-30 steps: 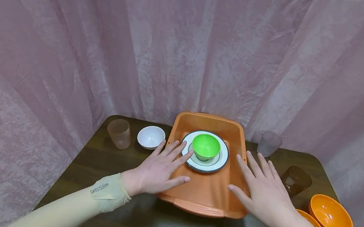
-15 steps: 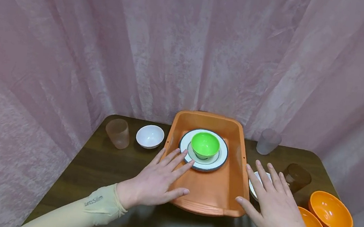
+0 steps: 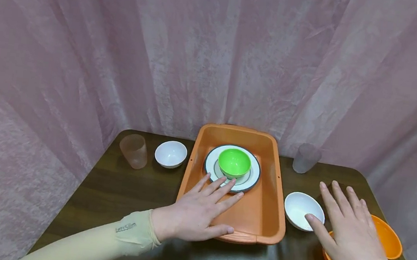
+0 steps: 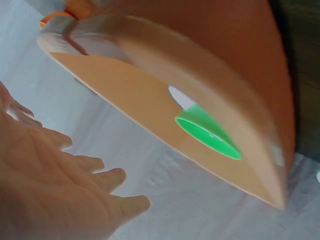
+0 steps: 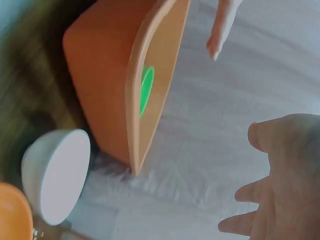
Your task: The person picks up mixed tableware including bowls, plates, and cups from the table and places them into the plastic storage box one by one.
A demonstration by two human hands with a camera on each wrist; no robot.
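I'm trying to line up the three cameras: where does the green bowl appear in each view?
Head: green bowl right of and below centre, inside the orange tub.
Left wrist: green bowl right of and slightly below centre.
Right wrist: green bowl slightly left of and above centre, mostly hidden.
Shared landmark: the orange tub around it.

Dark lettering [image 3: 125, 227] is showing on the pale yellow-green left sleeve [image 3: 93, 244] in the head view, and it is reading "LetsSlim"; the characters are running together as one word, a capital L beginning it and a capital S standing in the middle; the thin strokes following that S are crowding together, making the exact spelling there slightly hard to tell; the word is sitting just behind the cuff edge [image 3: 153, 226], slanting gently upward along the forearm.
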